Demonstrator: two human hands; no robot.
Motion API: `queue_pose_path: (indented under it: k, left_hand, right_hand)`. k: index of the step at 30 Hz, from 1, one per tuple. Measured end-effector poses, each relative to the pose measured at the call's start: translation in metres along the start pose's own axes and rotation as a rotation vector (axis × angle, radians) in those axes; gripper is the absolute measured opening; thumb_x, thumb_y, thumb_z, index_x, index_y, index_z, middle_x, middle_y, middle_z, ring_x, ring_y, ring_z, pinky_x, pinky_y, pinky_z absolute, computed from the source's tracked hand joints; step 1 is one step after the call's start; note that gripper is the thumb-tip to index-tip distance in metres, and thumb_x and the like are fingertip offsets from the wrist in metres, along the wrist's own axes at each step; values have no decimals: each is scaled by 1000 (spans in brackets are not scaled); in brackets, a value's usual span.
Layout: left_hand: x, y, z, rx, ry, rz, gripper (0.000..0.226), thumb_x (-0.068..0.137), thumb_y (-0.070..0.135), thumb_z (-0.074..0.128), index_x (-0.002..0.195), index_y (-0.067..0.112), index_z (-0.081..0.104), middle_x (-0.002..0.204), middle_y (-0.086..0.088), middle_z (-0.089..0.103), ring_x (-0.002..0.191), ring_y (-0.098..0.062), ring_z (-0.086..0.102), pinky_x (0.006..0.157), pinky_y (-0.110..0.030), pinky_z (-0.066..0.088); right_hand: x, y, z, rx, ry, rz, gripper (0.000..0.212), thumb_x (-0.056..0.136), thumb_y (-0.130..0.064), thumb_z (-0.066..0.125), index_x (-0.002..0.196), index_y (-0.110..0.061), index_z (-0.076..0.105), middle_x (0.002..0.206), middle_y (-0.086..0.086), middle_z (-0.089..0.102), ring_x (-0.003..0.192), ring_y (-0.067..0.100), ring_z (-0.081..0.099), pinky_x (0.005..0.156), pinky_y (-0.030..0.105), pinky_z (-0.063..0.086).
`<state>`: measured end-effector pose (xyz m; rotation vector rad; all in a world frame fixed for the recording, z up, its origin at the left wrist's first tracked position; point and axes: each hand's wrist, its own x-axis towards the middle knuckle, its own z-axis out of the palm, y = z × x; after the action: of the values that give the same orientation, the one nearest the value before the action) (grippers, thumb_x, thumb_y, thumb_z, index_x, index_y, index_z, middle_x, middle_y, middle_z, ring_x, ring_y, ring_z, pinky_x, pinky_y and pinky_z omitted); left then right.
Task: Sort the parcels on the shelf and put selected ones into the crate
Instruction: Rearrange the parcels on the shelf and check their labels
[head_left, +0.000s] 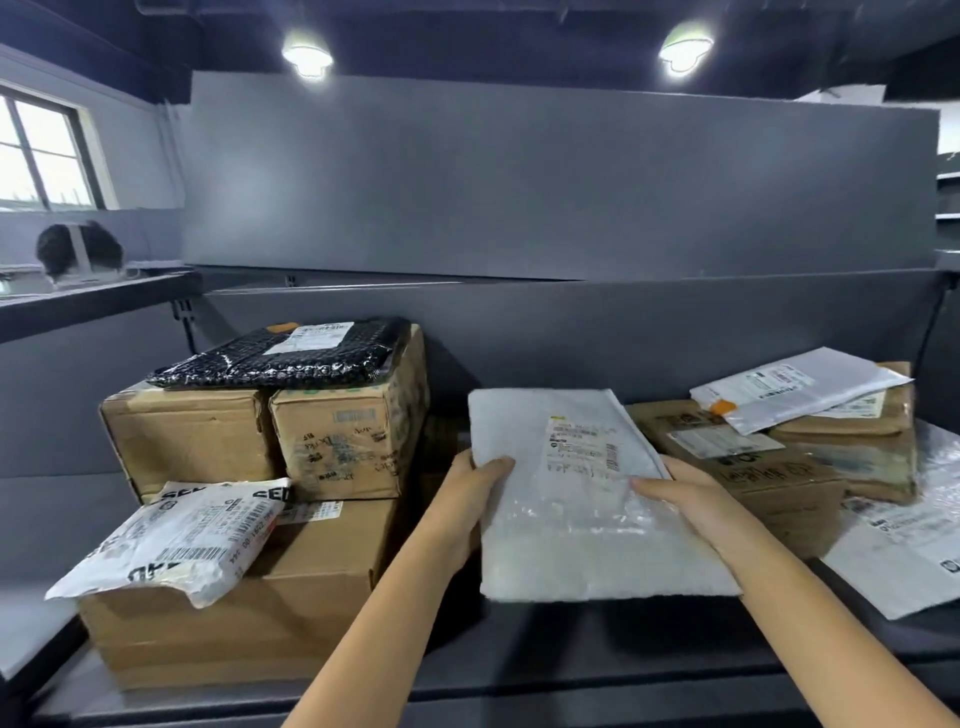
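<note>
Mailer (582, 530), white, padded and rectangular, with a crinkled glossy skin and a printed label (582, 447) on its upper half, is held over the middle of the shelf (623, 660), its far end tilted up. The left hand (470, 501) pinches its left edge and the right hand (691, 501) its right edge, each with the thumb laid on top and the fingers hidden beneath. Its near edge hangs above the dark, smooth shelf surface and casts a shadow there.

To the left stands a stack of creased brown cardboard: a large box (311, 613) at the bottom and two smaller boxes (187, 436) (343, 441) side by side on it. A black bubble mailer (291, 358) with a white label lies across the top pair, and a wrinkled white poly bag (176, 540) with bold black print leans over the large box's front left corner.

To the right a flat brown carton (753, 467) sits just beside the right hand, with another carton (857, 452) behind it and a white envelope (800, 387) slanted on top. A clear bubble-wrap bag (914, 530) lies at the far right.

A strip of shelf shows between the left stack and the right pile, and along the front lip. A matte grey back panel (519, 182) closes the rear
</note>
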<state>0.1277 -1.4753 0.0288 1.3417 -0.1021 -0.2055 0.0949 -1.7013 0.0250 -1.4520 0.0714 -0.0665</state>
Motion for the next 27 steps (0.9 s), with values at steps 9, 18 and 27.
queue_pose_path:
  k: [9, 18, 27]
  left_hand:
    - [-11, 3, -23, 41, 31, -114, 53, 92, 14, 57, 141, 13, 37, 130, -5, 54, 94, -11, 63, 67, -28, 54]
    - [-14, 12, -38, 591, 259, 221, 59, 89, 34, 62, 141, 19, 38, 134, 0, 50, 120, -15, 48, 100, -26, 38]
    - [-3, 4, -11, 553, 310, 176, 66, 94, 38, 53, 150, 23, 21, 145, -7, 19, 134, -24, 31, 97, -23, 24]
  right_hand:
    - [29, -1, 27, 56, 2, 145, 27, 93, -6, 54, 118, -15, 58, 107, 12, 69, 86, 25, 68, 54, 26, 53]
    - [50, -13, 75, 185, 177, 86, 23, 90, 4, 51, 110, -5, 56, 90, 11, 63, 76, 25, 62, 57, 32, 48]
    - [58, 0, 88, 404, 500, 48, 55, 86, 5, 51, 136, -7, 32, 128, 18, 50, 103, 36, 60, 71, 45, 58]
